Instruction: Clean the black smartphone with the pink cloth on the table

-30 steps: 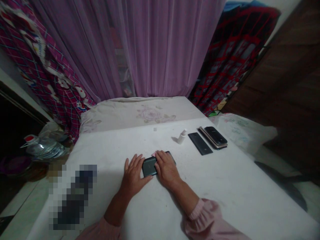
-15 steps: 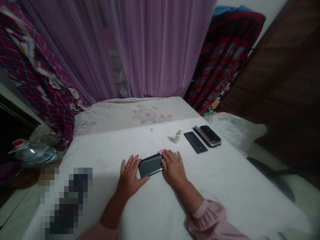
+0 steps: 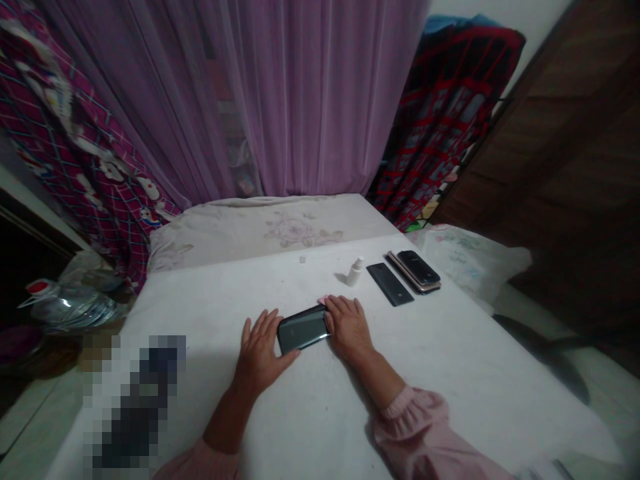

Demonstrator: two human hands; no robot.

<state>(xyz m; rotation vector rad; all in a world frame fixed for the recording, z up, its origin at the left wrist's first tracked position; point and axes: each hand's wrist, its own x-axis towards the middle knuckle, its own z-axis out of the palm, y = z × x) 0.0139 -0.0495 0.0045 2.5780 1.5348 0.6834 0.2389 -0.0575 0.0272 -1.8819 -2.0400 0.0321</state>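
A dark, glossy smartphone point(image 3: 303, 331) lies on the white cloth, slightly slanted, between my two hands. My left hand point(image 3: 260, 350) steadies its left end, thumb along the near edge and fingers by the far left corner. Over the right end, my right hand point(image 3: 349, 328) is bent around a small pink cloth point(image 3: 323, 300). Only a bit of that cloth shows past the fingertips; the rest is hidden under the hand. Beyond the right hand stands a small white spray bottle point(image 3: 355, 272).
Right of the bottle lie a flat dark phone point(image 3: 390, 284) and a stack of phones point(image 3: 419, 270). A tiny pale square piece point(image 3: 303, 259) sits farther back. A pixelated patch point(image 3: 140, 400) covers the left front. A large water bottle point(image 3: 70, 303) stands beyond the left edge.
My right hand has shifted slightly right and away from me along the phone, with the pink cloth under it. My left hand has stayed in place.
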